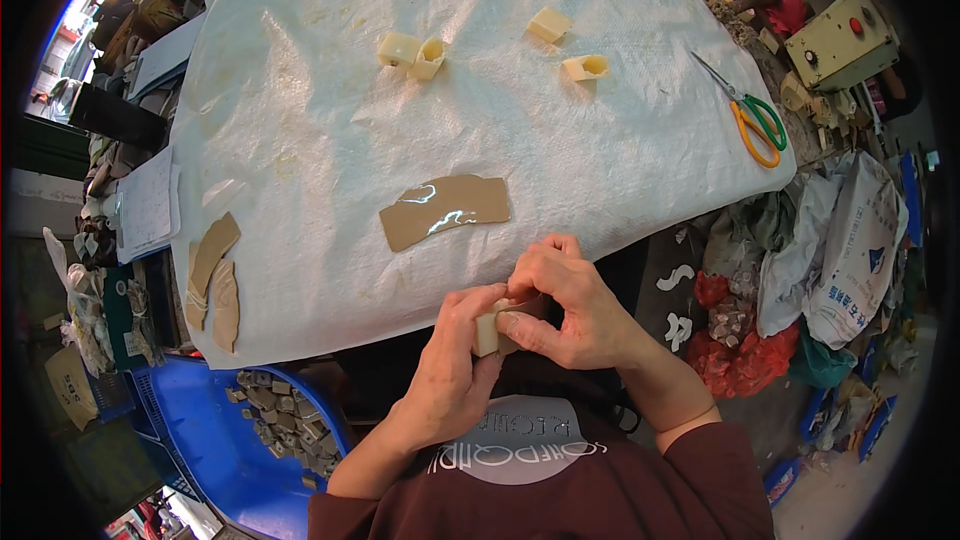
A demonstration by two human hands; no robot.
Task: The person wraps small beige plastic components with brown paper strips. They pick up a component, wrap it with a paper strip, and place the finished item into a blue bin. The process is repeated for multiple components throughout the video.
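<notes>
Close to my body, just off the table's near edge, both hands are closed round a small cream block [485, 337]. My left hand [445, 365] grips it from the left side, fingers along its top and thumb underneath. With its thumb and fingers, my right hand [575, 305] pinches a brown strip [530, 308] against the block's right side. The fingers hide much of both pieces. Beyond the hands, a curved brown sheet [440, 212] with a glossy surface lies flat on the white table cover [320, 140].
Several hollow cream blocks [548, 25] sit farther back. Scissors [740, 98] with green and orange handles lie at the right. Two narrow brown pieces [226, 310] rest at the left edge. Below are a blue basin [195, 420] of small grey-brown pieces and, right, a red bag [745, 365].
</notes>
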